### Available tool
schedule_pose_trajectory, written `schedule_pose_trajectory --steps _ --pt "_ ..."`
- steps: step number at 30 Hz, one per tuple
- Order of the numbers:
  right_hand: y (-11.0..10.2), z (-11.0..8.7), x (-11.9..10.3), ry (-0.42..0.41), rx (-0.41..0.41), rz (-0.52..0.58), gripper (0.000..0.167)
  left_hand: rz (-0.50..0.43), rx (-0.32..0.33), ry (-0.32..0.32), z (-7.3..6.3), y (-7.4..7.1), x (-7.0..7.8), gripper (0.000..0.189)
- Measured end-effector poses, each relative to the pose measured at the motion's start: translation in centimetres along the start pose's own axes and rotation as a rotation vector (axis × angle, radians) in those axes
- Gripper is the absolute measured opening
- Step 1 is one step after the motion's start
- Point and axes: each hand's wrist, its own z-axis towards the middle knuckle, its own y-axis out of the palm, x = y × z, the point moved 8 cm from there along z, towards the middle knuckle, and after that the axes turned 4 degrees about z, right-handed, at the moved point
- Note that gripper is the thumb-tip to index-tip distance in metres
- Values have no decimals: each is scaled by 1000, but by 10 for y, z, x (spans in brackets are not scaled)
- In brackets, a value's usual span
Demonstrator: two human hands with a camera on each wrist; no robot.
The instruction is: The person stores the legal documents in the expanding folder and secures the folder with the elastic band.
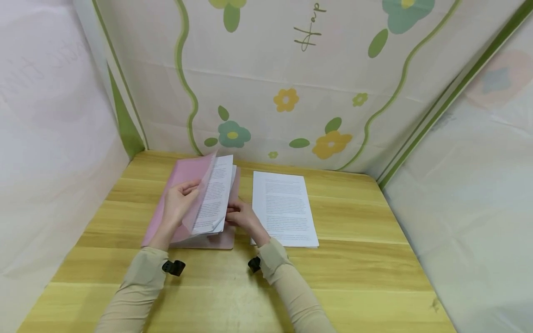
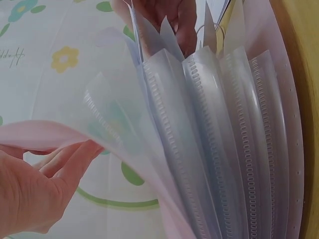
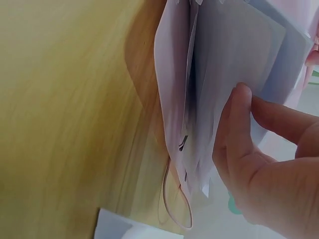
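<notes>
Pink plastic accordion folder (image 1: 226, 241), far left on yellow wooden table (image 1: 354, 277). Left hand (image 1: 176, 200) pinches cover (image 1: 187, 169). Right hand (image 1: 245, 216) bent among clear pockets (image 2: 167, 109); grip unclear. Risk: cover slips, flops shut; curled white printed sheets (image 1: 216, 189) snag, crease.

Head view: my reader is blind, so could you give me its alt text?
A person's left hand touches the raised pink cover of a document folder, while the right hand is at the edge of printed pages inside. Right of the folder, more printed sheets lie on a wood-grain table.
</notes>
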Motion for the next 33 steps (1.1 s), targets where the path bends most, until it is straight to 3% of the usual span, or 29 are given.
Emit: schedule_pose_trajectory --steps 5,9,13,18,27,33 --pt "-7 -2 -1 -19 29 -87 41 -15 5 4 1 0 -1 38" --pt "-24 -8 -5 -60 70 -173 42 -29 -2 12 2 -1 -2 38" --pt "-55 -16 -8 -114 151 -273 40 -51 -28 9 3 -4 -4 40" --pt "-108 -30 -10 -149 350 -518 35 -63 -54 -1 4 -7 -4 42" --pt "-193 -70 3 26 628 -860 51 -68 -64 -7 6 -6 -5 43" --pt "-220 -85 21 184 654 -1003 63 -72 -47 -13 5 -5 -7 42"
